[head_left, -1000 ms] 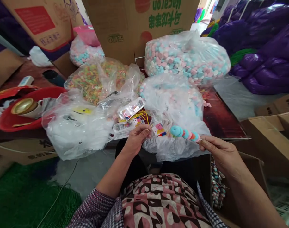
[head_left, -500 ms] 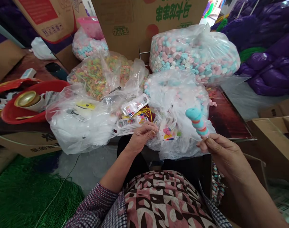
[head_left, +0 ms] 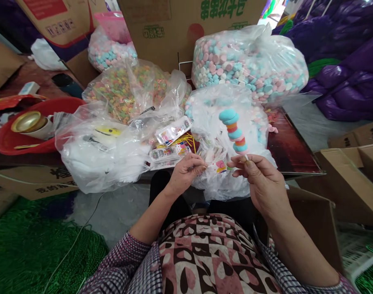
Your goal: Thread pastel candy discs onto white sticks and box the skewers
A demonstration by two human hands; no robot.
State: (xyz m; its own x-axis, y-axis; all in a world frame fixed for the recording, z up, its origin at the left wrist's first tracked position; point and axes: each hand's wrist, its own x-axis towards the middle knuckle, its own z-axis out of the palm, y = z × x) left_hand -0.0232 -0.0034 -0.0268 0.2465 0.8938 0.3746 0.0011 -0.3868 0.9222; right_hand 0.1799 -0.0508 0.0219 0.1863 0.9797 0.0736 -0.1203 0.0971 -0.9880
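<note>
Tilted, striped candy skewer [head_left: 234, 132] near apparently clear wrapper [head_left: 220, 166]

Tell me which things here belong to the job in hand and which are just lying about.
Belongs:
- candy skewer, in the right hand
- printed wrapper, apparently pinched by the left hand
- probably the printed packets

Lying about, seemingly:
- red basin
- gold bowl
- purple bundles

A single head-worn camera looks forward and down from above and behind both hands. The left hand [head_left: 186, 173] and right hand [head_left: 264, 179] show near mid-view, at close range. Below them, nearer the lens, the wearer's patterned apron [head_left: 198, 261] fills the bottom edge; beyond them, the view reaches across the table [head_left: 289, 149] to a large upright carton [head_left: 162, 45], cut by the top edge.
</note>
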